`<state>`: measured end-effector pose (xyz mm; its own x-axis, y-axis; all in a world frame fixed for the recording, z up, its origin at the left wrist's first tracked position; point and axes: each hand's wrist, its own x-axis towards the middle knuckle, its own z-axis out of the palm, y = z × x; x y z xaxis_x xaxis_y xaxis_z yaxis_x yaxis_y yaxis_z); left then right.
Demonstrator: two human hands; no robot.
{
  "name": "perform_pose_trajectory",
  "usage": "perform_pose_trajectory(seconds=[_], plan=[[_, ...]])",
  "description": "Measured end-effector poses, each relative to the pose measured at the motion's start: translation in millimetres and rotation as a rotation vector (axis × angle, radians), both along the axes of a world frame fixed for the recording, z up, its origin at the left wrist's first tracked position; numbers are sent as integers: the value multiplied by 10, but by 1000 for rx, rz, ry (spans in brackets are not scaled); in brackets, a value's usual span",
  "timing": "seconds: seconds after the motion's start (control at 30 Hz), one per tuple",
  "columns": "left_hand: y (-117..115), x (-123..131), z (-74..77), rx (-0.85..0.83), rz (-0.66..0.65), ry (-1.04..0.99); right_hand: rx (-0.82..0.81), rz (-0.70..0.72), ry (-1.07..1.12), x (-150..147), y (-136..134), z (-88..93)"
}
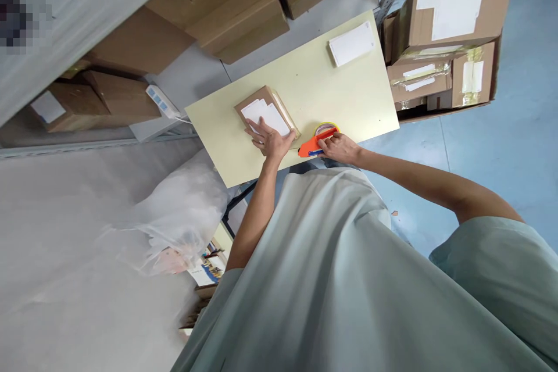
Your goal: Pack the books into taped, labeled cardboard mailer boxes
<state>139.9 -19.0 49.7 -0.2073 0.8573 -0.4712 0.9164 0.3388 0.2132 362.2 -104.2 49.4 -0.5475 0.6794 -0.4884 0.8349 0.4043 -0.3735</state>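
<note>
A small cardboard box (272, 92) with white labels on its top lies on the pale yellow tabletop (344, 93). My left hand (272, 140) spans the end of the box closest to me, its fingers spread over the label and left edge, its thumb at the right edge. To the right of it, my right hand (340, 147) is closed around an orange tape dispenser (310, 145) with a roll of tape on it. The dispenser is just beside the box's near right corner, at the table's front edge. My palm and fingers partly hide its handle.
A stack of white labels (352, 44) lies at the table's far right. Large cartons (235, 6) line a shelf behind. Labelled boxes (457, 17) are piled on the right. A white power strip (162, 100) sits by the left corner, above a plastic bag (183, 203).
</note>
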Motion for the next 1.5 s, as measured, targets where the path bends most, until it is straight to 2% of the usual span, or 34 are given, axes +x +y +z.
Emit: perform_pose_trajectory(seconds=[0.17, 0.33, 0.43, 0.53, 0.77, 1.0, 1.13, 1.33, 1.4, 1.5], plan=[[-37, -23, -35, 21, -22, -2, 9, 14, -32, 84, -47, -5], [-53, -82, -57, 33, -74, -28, 46, -7, -142, 436, -47, -39], [-52, -112, -56, 36, -84, -40, 69, -62, -158, 608, -1, -59], [-56, -148, -31, 28, -115, -58, 99, -68, -152, 604, 127, -91], [-71, -382, 73, -35, -287, -115, 155, -5, -95, 102, 497, -169], [-75, -740, 127, -89, -408, -154, 210, 159, -85, -416, 471, -163], [-77, -759, 74, -57, -350, -155, 179, 181, -46, -685, 362, -149], [-76, -460, -60, -18, -176, -74, 60, 179, 56, -1223, 229, -44], [-87, -384, -94, -12, -155, -47, 46, 179, 59, -1305, 204, -35], [-111, -333, -124, 19, -147, -54, 43, 131, 53, -1276, 172, -88]])
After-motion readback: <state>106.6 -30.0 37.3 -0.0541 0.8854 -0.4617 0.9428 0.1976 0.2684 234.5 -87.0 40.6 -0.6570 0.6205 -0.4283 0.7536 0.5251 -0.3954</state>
